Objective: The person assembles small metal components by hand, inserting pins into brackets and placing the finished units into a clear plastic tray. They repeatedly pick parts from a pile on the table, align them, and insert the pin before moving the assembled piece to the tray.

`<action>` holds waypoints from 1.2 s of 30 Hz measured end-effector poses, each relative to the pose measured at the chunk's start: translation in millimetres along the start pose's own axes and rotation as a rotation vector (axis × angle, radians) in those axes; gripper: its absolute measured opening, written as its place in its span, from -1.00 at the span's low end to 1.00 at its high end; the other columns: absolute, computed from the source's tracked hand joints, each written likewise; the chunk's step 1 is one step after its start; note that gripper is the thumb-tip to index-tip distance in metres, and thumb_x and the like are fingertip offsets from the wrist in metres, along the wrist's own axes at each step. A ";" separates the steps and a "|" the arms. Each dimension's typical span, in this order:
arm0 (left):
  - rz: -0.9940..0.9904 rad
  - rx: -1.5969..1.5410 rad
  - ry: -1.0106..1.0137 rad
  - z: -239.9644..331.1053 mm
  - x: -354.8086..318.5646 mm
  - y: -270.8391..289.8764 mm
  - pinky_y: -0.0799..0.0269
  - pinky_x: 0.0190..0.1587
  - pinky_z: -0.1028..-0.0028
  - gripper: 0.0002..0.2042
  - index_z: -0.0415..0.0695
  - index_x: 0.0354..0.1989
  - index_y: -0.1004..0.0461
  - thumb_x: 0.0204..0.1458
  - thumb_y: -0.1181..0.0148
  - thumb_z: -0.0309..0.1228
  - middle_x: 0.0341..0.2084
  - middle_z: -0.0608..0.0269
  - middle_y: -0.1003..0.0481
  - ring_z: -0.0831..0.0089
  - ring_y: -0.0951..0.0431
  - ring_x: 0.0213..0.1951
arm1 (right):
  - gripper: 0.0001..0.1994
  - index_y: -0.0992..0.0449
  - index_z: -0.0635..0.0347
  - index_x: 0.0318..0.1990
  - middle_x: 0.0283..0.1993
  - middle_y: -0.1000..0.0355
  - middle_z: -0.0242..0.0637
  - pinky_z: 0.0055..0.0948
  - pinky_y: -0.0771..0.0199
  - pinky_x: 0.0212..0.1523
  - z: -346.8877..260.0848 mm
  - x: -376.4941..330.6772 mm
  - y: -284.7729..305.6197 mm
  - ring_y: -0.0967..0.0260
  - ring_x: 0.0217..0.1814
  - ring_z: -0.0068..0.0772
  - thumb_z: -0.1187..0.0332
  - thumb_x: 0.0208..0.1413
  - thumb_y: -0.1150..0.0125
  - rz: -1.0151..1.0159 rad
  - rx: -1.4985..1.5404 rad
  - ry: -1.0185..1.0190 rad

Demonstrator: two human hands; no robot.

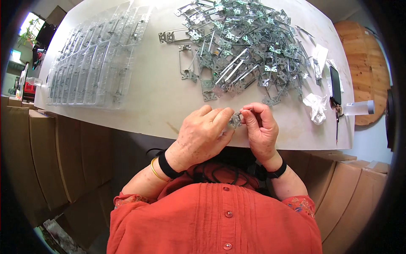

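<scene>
At the table's near edge, we pinch a small metal bracket (235, 120) between both hands: left hand (202, 136) fingers closed on its left side, right hand (260, 127) thumb and fingers clamped on its right end. Bracket sits just above the white table (148, 97), mostly hidden by fingertips. Just beyond lies a big tangled pile of metal frames (241, 46). Far left, rows of clear plastic trays (91, 63). Right of the pile: crumpled plastic wrap (316, 106), a dark phone (335, 84), a clear tube (358, 108). Cardboard boxes (46, 156) stand below.
</scene>
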State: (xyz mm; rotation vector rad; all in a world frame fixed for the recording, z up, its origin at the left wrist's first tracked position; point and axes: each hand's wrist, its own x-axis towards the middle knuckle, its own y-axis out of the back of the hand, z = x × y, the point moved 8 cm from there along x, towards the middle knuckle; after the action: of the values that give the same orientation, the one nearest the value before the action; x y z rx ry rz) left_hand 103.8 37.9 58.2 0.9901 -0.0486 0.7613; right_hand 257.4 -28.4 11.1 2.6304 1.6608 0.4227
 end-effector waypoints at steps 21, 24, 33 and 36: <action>-0.002 -0.040 0.001 -4.5 -2.6 -0.1 -0.55 -0.24 0.26 -0.45 -0.20 0.10 -0.47 -0.13 -0.53 -0.46 -0.24 0.14 -0.60 0.19 -0.57 -0.33 | -0.89 -0.59 0.24 -0.07 -0.14 -0.57 -0.29 -0.50 -0.52 -0.16 -17.4 2.1 -2.7 -0.49 -0.20 -0.48 0.51 0.31 -0.36 -0.014 -0.206 0.086; -0.019 -0.032 0.006 -3.3 -1.7 0.9 -0.55 -0.24 0.27 -0.45 -0.20 0.10 -0.46 -0.12 -0.53 -0.46 -0.21 0.14 -0.61 0.19 -0.58 -0.32 | -0.89 -0.60 0.24 -0.06 -0.13 -0.57 -0.28 -0.50 -0.52 -0.15 -12.0 -0.1 -0.8 -0.50 -0.19 -0.48 0.52 0.31 -0.35 -0.010 -0.200 0.091; -0.004 -0.037 0.002 -4.2 -2.2 -0.3 -0.55 -0.25 0.28 -0.44 -0.22 0.11 -0.47 -0.12 -0.53 -0.46 -0.21 0.13 -0.62 0.19 -0.58 -0.33 | -0.87 -0.61 0.24 -0.05 -0.12 -0.58 -0.27 -0.50 -0.52 -0.15 -13.0 0.2 -1.1 -0.50 -0.19 -0.49 0.50 0.30 -0.37 -0.014 -0.182 0.084; -0.012 -0.026 0.010 -3.1 -2.0 1.0 -0.55 -0.24 0.28 -0.44 -0.22 0.11 -0.47 -0.12 -0.53 -0.46 -0.21 0.12 -0.62 0.19 -0.59 -0.32 | -0.88 -0.61 0.24 -0.05 -0.12 -0.58 -0.28 -0.51 -0.52 -0.15 -12.7 1.4 -0.3 -0.49 -0.19 -0.50 0.50 0.30 -0.37 -0.016 -0.170 0.081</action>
State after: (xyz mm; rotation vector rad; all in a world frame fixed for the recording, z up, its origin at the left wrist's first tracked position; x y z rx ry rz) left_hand 100.8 39.5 56.4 0.9613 -0.0436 0.7526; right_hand 254.9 -28.8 23.6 2.5078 1.5877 0.6468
